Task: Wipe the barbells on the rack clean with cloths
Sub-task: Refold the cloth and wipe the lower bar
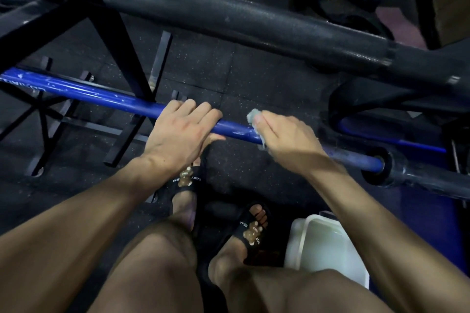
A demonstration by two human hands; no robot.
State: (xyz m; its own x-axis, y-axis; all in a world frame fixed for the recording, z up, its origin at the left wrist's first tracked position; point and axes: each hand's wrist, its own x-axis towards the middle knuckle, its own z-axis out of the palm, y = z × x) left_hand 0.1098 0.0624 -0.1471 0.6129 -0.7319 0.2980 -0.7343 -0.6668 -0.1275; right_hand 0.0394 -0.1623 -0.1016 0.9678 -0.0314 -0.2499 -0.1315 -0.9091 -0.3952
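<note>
A blue barbell (86, 93) with worn paint runs from the left edge down to the right, where it enters a black sleeve (396, 168). My left hand (181, 132) grips the blue bar near its middle, fingers curled over the top and thumb underneath. My right hand (284, 136) holds a small pale blue-grey cloth (255, 119) pressed against the bar just right of the left hand. A thick black barbell (229, 15) lies above it on the rack, crossing the whole view.
The black rack frame (122, 58) stands at the left, with its feet on the speckled rubber floor (229, 71). A white tub (328, 246) holding cloudy water sits by my right foot. My feet in black slippers stand below the bar. Cardboard boxes stand at the back right.
</note>
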